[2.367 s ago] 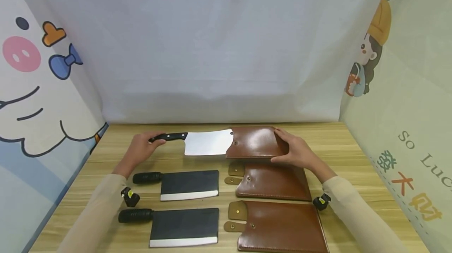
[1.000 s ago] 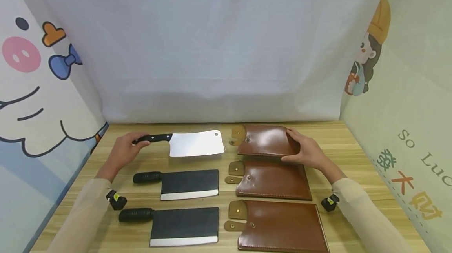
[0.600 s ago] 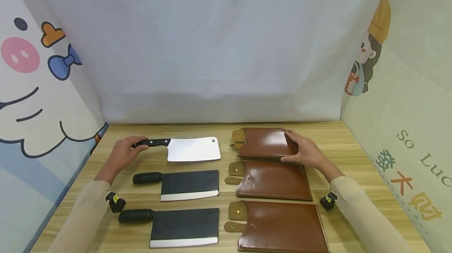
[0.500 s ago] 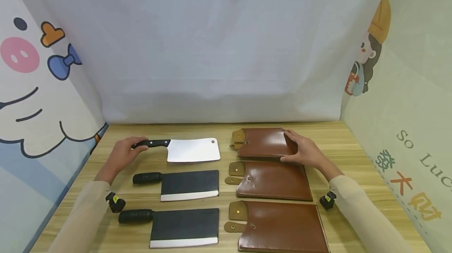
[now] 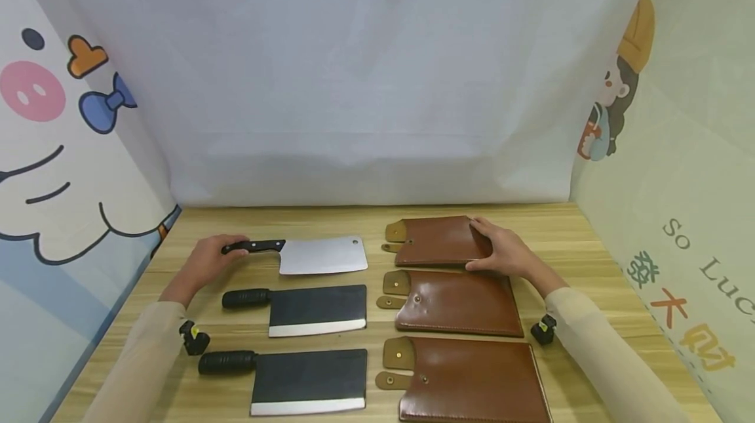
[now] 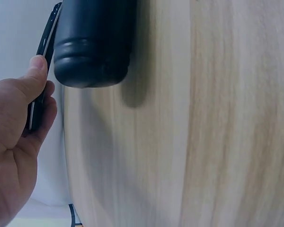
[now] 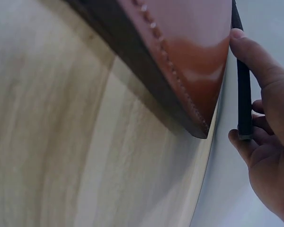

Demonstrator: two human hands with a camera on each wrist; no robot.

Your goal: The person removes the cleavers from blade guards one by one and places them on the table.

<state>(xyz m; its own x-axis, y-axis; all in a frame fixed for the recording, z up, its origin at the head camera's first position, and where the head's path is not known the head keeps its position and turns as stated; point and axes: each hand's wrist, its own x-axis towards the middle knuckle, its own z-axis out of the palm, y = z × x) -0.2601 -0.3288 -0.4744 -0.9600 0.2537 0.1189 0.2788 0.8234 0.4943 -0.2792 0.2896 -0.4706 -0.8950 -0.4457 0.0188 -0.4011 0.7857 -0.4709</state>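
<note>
My left hand [image 5: 206, 261] pinches the black riveted handle [image 6: 48, 35] of a silver cleaver [image 5: 323, 256] in the back row, its bare blade pointing right. Across a gap from the blade tip, my right hand [image 5: 507, 251] grips the right end of a brown leather knife sheath [image 5: 442, 240], thumb and fingers at its edges. The sheath's tan flap and strap hang loose at its left end. In the right wrist view, thumb and fingers hold that sheath's dark edge [image 7: 244, 99], seen end-on.
Two dark-bladed cleavers, a middle one [image 5: 318, 308] and a front one [image 5: 312, 380], lie on the wooden table [image 5: 171, 370]. To their right lie a middle sheath [image 5: 466, 302] and a front sheath [image 5: 478, 377]. A white backdrop [image 5: 371, 115] rises behind the table.
The silver cleaver's blade has come out of the back sheath as my left hand drew it left. Since then both have come slightly nearer and lower, and the sheath has tilted a little.
</note>
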